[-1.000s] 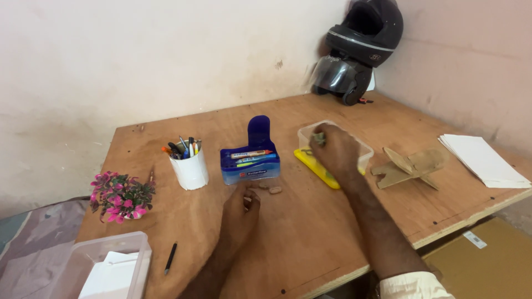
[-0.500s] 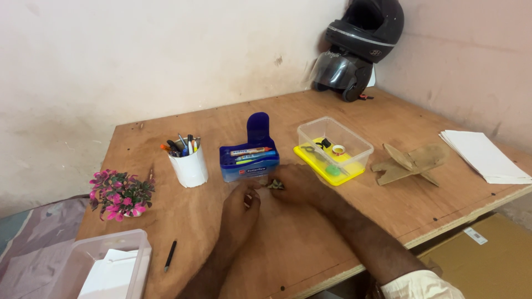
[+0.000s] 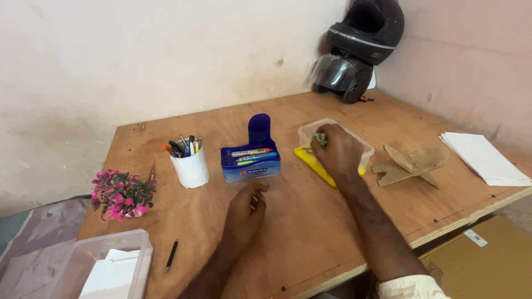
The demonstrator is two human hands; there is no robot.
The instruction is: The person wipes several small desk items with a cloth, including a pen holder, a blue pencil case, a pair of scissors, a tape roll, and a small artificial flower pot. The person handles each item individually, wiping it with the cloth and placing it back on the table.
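My right hand [image 3: 337,153] reaches into a clear plastic box [image 3: 363,150] that sits on a yellow lid [image 3: 312,161]. Its fingertips pinch a small dark greenish object [image 3: 320,138] over the box, and the hand hides most of what lies inside. My left hand [image 3: 247,207] rests on the wooden table [image 3: 310,221] just in front of a blue pen case [image 3: 250,160]. Its fingers are loosely curled and I see nothing in it.
A white cup of pens [image 3: 190,164] and a small pink flower pot [image 3: 121,194] stand at the left. A clear tub with white paper [image 3: 108,266] and a black pen [image 3: 171,256] lie near the front left. Cardboard pieces [image 3: 411,164], white sheets [image 3: 484,159] and a black helmet [image 3: 358,50] are at the right and back.
My right hand came down to small pieces on the table by my left hand, picked them up, and has gone back to the clear box. That spot on the table is now bare.
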